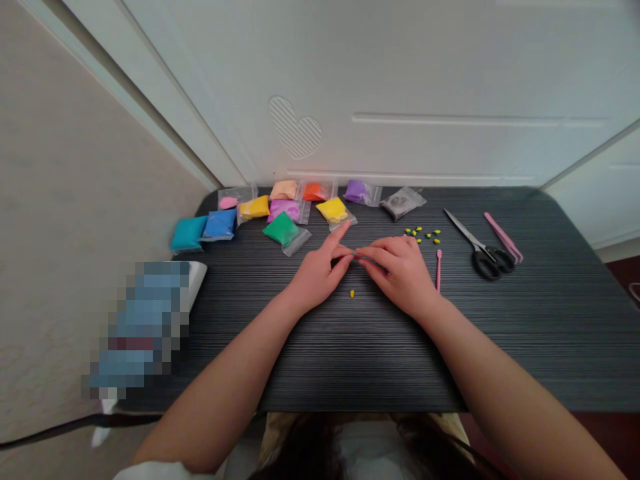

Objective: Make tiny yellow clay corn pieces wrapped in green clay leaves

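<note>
A tiny green piece is at the middle of the tabletop, between the fingertips of both hands; the left hand has its thumb and a finger closed narrowly on the piece's left side, its index finger stretched out toward the far side; the right hand pinches in from the right, fingertips close together; how firmly each one grips is too small to tell.

The step in hand looks like fine shaping of this piece; the next move seems to call for light, steady fingertip pressure, so that the soft-looking bit is not squashed.

Just nearer than the fingertips lies a yellow piece, apart from both hands; beyond the right hand sits a loose group of green-and-yellow bits; a slim pink tool lies just right of that hand; farther right are scissors and pink tweezers; along the far left side lie small bags of coloured material, the green bag and the yellow bag nearest the left hand.
</note>
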`<state>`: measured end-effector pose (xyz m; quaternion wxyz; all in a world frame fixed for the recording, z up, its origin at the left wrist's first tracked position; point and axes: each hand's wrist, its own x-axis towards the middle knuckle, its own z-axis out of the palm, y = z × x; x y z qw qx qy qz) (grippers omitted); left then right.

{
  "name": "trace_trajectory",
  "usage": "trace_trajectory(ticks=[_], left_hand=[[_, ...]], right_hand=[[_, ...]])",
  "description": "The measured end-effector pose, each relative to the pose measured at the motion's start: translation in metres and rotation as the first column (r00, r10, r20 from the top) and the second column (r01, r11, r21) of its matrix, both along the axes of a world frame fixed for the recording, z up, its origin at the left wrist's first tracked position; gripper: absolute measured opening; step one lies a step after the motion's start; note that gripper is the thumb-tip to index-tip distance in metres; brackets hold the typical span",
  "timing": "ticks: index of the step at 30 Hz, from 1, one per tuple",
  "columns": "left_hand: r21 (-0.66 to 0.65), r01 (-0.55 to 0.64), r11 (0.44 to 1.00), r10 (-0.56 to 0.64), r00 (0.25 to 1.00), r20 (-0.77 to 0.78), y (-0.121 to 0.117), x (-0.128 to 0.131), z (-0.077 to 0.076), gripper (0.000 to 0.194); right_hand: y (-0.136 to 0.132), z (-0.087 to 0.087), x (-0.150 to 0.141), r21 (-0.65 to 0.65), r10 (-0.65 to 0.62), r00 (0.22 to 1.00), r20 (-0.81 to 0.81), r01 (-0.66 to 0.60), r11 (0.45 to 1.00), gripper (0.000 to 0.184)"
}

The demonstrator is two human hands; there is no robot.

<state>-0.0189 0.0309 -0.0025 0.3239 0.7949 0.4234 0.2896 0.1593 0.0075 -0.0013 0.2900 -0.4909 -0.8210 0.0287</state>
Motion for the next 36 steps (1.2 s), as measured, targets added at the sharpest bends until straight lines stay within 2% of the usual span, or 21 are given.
trace_trajectory(ticks=[4, 9, 11, 13, 14, 16, 19, 22, 27, 31, 36], left_hand=[[-0.064, 0.037, 0.997, -0.034, 0.998, 0.054, -0.003, 0.004, 0.001, 0.061], [-0.086, 0.054, 0.995, -0.049, 0.997, 0.066, -0.005, 0.005, 0.002, 0.060], [-0.040, 0.036, 0.999, -0.035, 0.999, 0.027, -0.002, 0.001, 0.004, 0.059], [0.089, -0.031, 0.996, 0.038, 0.996, -0.079, 0.003, -0.008, 0.008, 0.056], [0.184, -0.078, 0.980, 0.107, 0.982, -0.157, 0.006, -0.013, 0.011, 0.052], [0.360, -0.165, 0.918, 0.288, 0.902, -0.322, 0.012, -0.026, 0.016, 0.043], [0.456, -0.218, 0.863, 0.444, 0.757, -0.479, 0.017, -0.042, 0.021, 0.039], [0.458, -0.211, 0.864, 0.465, 0.682, -0.564, 0.019, -0.050, 0.019, 0.032], [0.471, -0.176, 0.865, 0.455, 0.673, -0.583, 0.022, -0.052, 0.009, 0.021], [0.521, -0.192, 0.832, 0.491, 0.691, -0.530, 0.025, -0.051, 0.004, 0.015], [0.529, -0.236, 0.815, 0.517, 0.709, -0.480, 0.024, -0.050, 0.006, 0.011]], right_hand=[[-0.001, 0.001, 0.000, 0.029, 0.009, 1.000, 0.009, -0.010, 1.000, 0.018], [-0.001, 0.003, -0.001, 0.020, 0.022, 1.000, -0.006, -0.022, 1.000, 0.016], [-0.001, 0.004, -0.001, 0.009, 0.020, 0.999, -0.041, -0.020, 1.000, 0.014], [-0.001, 0.004, -0.001, 0.007, 0.008, 0.995, -0.102, -0.007, 1.000, 0.011], [-0.002, 0.004, -0.001, 0.008, 0.001, 0.991, -0.136, 0.000, 1.000, 0.010], [-0.002, 0.004, -0.001, 0.005, -0.008, 0.981, -0.193, 0.009, 1.000, 0.008], [-0.003, 0.004, -0.001, -0.004, -0.009, 0.973, -0.230, 0.008, 1.000, 0.007], [-0.003, 0.005, -0.001, -0.004, -0.002, 0.972, -0.235, 0.001, 1.000, 0.007], [-0.004, 0.007, -0.001, -0.047, -0.008, 0.961, -0.277, -0.005, 0.999, 0.009], [-0.005, 0.005, -0.003, -0.163, -0.096, 0.895, -0.435, 0.027, 0.986, 0.009], [0.000, -0.002, -0.004, -0.304, -0.176, 0.698, -0.694, -0.062, 0.951, 0.005]])
